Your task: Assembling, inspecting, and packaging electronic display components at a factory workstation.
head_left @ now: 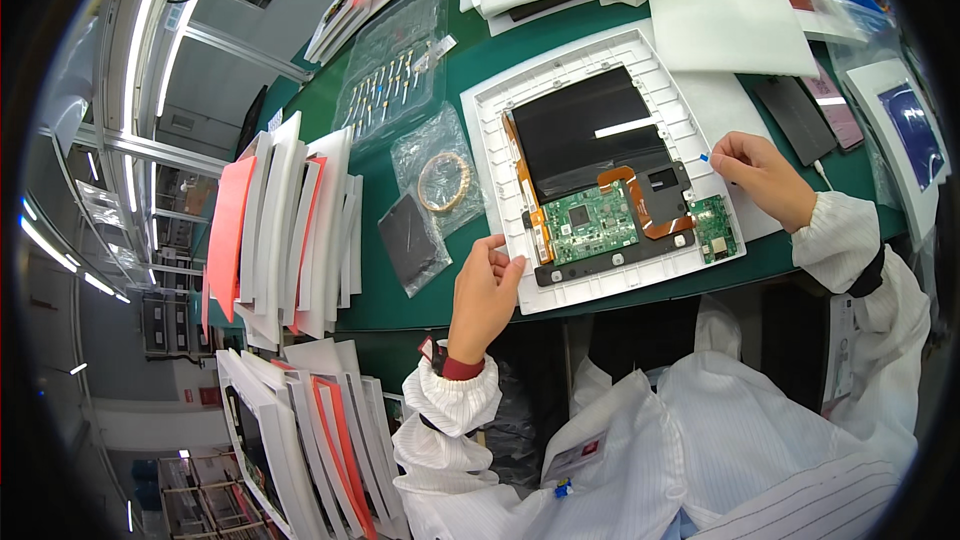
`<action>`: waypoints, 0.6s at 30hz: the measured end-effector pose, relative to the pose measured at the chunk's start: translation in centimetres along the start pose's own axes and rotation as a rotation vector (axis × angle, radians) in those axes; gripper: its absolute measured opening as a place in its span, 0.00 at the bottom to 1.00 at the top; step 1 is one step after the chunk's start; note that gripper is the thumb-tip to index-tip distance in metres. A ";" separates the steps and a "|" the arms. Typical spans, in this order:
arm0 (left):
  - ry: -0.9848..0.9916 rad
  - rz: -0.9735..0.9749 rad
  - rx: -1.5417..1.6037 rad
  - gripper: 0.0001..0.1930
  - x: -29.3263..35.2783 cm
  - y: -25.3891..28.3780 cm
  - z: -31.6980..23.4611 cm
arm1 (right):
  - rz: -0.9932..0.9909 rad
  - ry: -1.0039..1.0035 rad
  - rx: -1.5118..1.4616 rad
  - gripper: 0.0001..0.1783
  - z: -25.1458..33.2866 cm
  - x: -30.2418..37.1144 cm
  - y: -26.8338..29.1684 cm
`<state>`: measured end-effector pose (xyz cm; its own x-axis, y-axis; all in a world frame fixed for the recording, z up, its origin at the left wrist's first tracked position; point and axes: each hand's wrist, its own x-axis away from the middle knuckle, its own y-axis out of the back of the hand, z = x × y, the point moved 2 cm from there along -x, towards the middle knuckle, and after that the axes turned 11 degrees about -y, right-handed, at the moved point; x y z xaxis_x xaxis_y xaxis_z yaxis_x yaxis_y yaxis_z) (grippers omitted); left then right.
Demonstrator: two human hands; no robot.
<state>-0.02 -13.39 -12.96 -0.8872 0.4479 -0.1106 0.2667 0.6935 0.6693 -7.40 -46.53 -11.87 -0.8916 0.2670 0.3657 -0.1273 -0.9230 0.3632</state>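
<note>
On the green table lies a white plastic housing (482, 130), open side up, with a dark display panel (575, 140) inside. A large green circuit board (590, 225) and a smaller green board (713, 230) are mounted on its near part, with orange flex cables (655, 215) around them. My left hand (484, 298) grips the housing's near-left edge, fingers curled and thumb against the rim. Over the right rim, my right hand (757, 172) pinches a small blue tab (704, 157); what else it may hold is too small to tell.
Left of the housing are a coil (443, 181) in a plastic bag, a black pouch (410, 243) and a clear tray (392, 70) of small cables. Foam sheets (290, 230) stand stacked at the left. White foam (690, 0) lies behind; a dark phone-like device (795, 120) sits at right.
</note>
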 end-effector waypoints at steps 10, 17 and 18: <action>-0.060 -0.146 -0.097 0.11 -0.2 0.2 2.2 | 0.074 -0.049 -0.069 0.07 -0.7 -0.6 0.7; -0.291 -0.297 -0.666 0.11 -0.8 -0.4 -4.2 | 0.089 -0.039 -0.018 0.09 -0.8 -0.7 1.2; -0.329 -0.170 -0.515 0.09 -1.6 -1.3 -5.6 | 0.098 -0.046 -0.004 0.09 -0.6 -0.7 1.1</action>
<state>-0.99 -18.13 -9.55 -0.7172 0.5625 -0.4114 -0.1554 0.4464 0.8812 -7.17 -47.93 -12.24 -0.8792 0.1876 0.4379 -0.0421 -0.9462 0.3208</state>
